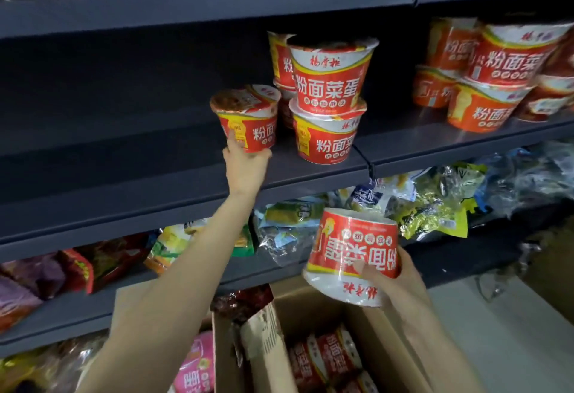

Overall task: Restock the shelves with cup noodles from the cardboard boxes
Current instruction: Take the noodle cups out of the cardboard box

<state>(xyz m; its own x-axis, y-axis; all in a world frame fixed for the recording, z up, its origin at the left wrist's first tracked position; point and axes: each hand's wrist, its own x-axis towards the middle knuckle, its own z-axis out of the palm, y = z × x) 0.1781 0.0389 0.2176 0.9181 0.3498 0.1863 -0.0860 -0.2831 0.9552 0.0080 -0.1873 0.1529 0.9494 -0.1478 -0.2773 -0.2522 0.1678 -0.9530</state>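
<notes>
Red and white, the cup (248,117) in the left hand (245,166) sits just above the fingers (232,144), which curl up round its base and lower wall; it stands nearly upright, lid up and tipped slightly toward the camera, its axis vertical, its foot at or just over the front of the dark shelf (174,156) — whether it touches I cannot tell. Beyond the fingertips and to their right a two-high stack of cups (329,103) stands close, a narrow gap between. The left hand is the nearer one to that open slot.

The right hand (394,271) holds a second cup (351,253) low, over the cardboard box (310,330) — fingers wrapped round its wall from below, thumb on the front. This one is upside down, lid end toward the palm, base pointing up and away, so I judge it needs turning over before it is shelved.
</notes>
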